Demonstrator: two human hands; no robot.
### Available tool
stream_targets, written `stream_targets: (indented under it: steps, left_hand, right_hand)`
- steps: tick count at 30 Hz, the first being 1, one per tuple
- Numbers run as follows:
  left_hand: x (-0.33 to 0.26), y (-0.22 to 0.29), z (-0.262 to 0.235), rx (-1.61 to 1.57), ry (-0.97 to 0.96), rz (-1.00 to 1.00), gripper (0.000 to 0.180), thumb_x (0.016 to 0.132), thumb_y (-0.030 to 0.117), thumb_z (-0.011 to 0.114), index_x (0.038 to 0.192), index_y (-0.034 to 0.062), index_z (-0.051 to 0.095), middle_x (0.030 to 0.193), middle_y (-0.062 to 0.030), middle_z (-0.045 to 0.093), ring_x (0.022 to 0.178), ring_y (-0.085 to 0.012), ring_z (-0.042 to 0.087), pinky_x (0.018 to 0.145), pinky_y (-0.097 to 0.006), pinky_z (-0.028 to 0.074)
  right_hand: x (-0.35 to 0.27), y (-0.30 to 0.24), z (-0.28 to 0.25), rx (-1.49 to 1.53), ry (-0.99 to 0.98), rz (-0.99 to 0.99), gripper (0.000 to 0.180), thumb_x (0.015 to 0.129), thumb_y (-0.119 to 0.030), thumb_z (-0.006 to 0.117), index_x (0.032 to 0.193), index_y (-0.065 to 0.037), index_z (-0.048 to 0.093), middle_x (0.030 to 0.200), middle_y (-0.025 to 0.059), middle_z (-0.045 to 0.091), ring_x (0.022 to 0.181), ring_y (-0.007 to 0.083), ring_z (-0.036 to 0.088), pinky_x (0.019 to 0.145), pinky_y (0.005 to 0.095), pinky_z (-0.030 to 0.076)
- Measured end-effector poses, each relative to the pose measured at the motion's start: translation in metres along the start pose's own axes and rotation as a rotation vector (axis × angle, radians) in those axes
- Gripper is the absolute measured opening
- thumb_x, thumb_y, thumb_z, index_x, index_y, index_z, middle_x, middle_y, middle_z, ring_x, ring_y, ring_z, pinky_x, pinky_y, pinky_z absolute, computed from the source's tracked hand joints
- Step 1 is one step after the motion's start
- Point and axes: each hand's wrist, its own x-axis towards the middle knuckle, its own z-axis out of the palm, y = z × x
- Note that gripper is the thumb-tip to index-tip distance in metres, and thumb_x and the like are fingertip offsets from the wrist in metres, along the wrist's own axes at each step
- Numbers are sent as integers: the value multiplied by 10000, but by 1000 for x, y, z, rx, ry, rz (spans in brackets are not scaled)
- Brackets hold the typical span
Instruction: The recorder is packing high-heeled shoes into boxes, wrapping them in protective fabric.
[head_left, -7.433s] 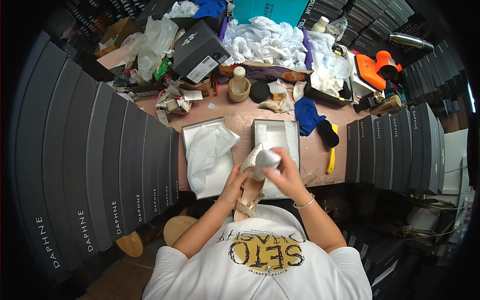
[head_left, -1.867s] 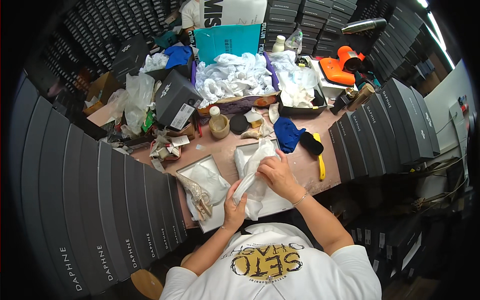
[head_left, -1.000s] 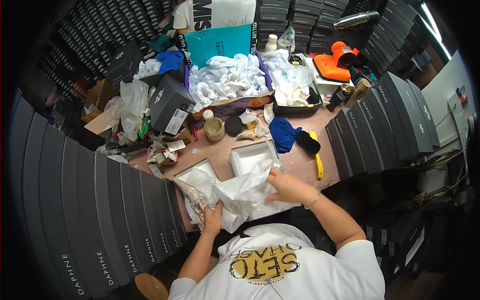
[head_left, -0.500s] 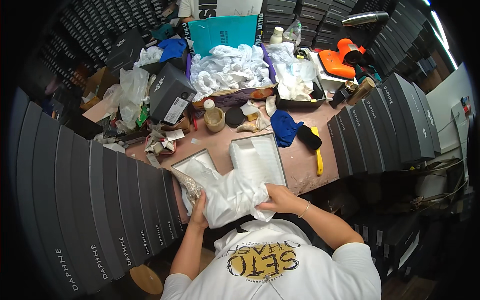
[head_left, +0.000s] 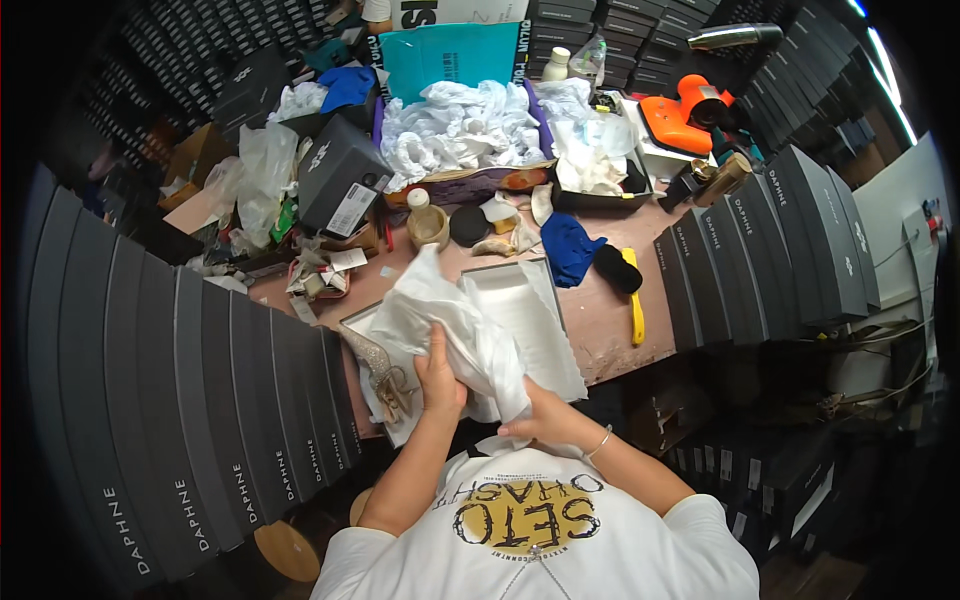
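Note:
White tissue paper [head_left: 455, 325] is bunched into a long bundle between my hands; whatever it may wrap is hidden. My left hand [head_left: 438, 378] grips the bundle's left side, thumb up. Lower down, my right hand [head_left: 545, 415] has its fingers closed round the bundle's near end. A glittery, champagne-coloured shoe [head_left: 378, 365] lies on white paper, just left of my left hand. Under and beyond the bundle sits a grey-edged shoebox [head_left: 549, 282] lined with white paper, its right part showing.
Dark shoeboxes [head_left: 150, 400] are stacked at the left, and more [head_left: 745, 255] stand at the right. A yellow-handled brush [head_left: 636, 315] and a blue cloth [head_left: 570, 250] lie beyond my right hand. Crumpled paper [head_left: 460, 130] fills a box at the back, near a bottle [head_left: 428, 225].
The tissue bundle has risen and tilted, its far end now pointing away from me. My left hand has moved right, off the shoe's side, onto the bundle. My right hand has shifted slightly nearer.

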Motion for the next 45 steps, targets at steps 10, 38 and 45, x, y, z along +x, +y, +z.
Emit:
stream_targets:
  steps: [10,38,45]
  left_hand:
    - [18,-14,-2,326,153,240,391,945,329,586,991,-58,615,891,-38,633,741,-99,541,655,-263,460]
    - [62,50,-29,713,68,565,239,947,229,582,900,-2,620,699,42,511,675,-43,415,604,-208,363]
    - [107,104,-31,459,116,706,244,974,235,538,862,29,607,741,57,523,693,-25,417,614,-205,373]
  right_hand:
    - [-4,-57,25,-447,-49,-706,125,791,-85,635,910,-46,640,931,157,570,858,333,559,759,416,467]
    - [30,52,5,-601,272,-512,719,816,-196,651,1428,-35,310,1426,209,351,1338,359,312,1124,444,222]
    - [20,-2,-43,-789,-40,-438,602,824,-213,651,1361,-52,432,1386,188,430,1304,342,385,1101,399,303]
